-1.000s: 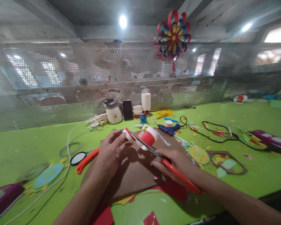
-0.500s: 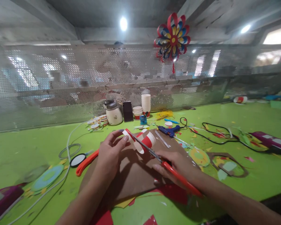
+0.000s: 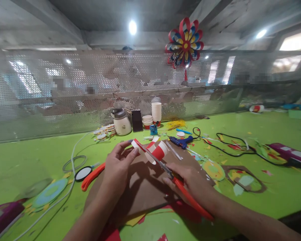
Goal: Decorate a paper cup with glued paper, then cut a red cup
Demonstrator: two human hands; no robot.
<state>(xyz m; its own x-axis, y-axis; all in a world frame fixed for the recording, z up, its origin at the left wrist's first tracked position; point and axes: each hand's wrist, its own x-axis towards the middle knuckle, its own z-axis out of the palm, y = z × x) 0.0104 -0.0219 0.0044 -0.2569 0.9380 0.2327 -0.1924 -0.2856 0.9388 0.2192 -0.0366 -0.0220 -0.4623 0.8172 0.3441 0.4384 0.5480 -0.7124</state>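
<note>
My left hand [image 3: 120, 160] pinches the end of a red and white strip of a cut paper cup [image 3: 161, 151], fingers closed on it. The cup lies tilted above a brown cardboard sheet [image 3: 137, 197], with strips spreading from it. In my right hand [image 3: 190, 180] is a pair of scissors [image 3: 184, 194] with orange-red handles. Their blades point up and left, along the strip, and look nearly closed. Where the blade edges meet the paper is hard to make out.
Beyond the cardboard lie a blue glue gun [image 3: 182, 142] and white tweezers [image 3: 174, 150]. An orange-handled tool [image 3: 92, 177] and a black-rimmed disc [image 3: 83, 173] are on the left. A kettle [image 3: 121, 122], a phone [image 3: 137, 121] and stacked paper cups [image 3: 156, 112] stand behind.
The scissors and my right hand have shifted very slightly. My left hand keeps its pinch on the strip. The whole view has tilted a little.
</note>
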